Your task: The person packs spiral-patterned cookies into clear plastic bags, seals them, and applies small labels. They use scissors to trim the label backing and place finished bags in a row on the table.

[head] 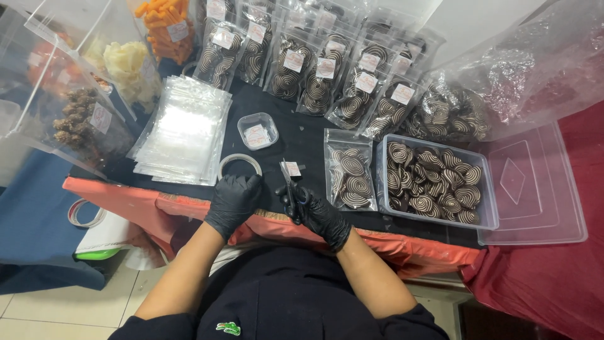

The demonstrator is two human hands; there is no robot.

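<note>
Both my hands wear black gloves at the near edge of a black-covered table (302,141). My right hand (314,211) grips a pair of scissors (290,189), blades pointing away from me toward a small label (292,168). My left hand (234,198) is closed, resting just below a roll of clear tape (240,164); I cannot see anything in it. A filled clear bag of brown-and-cream spiral cookies (350,177) lies flat to the right of the scissors.
A clear tub of spiral cookies (435,182) stands right of the bag, its lid (535,189) beside it. A stack of empty clear bags (185,132) lies left. A small box of labels (257,131) sits mid-table. Several packed cookie bags (327,75) line the back.
</note>
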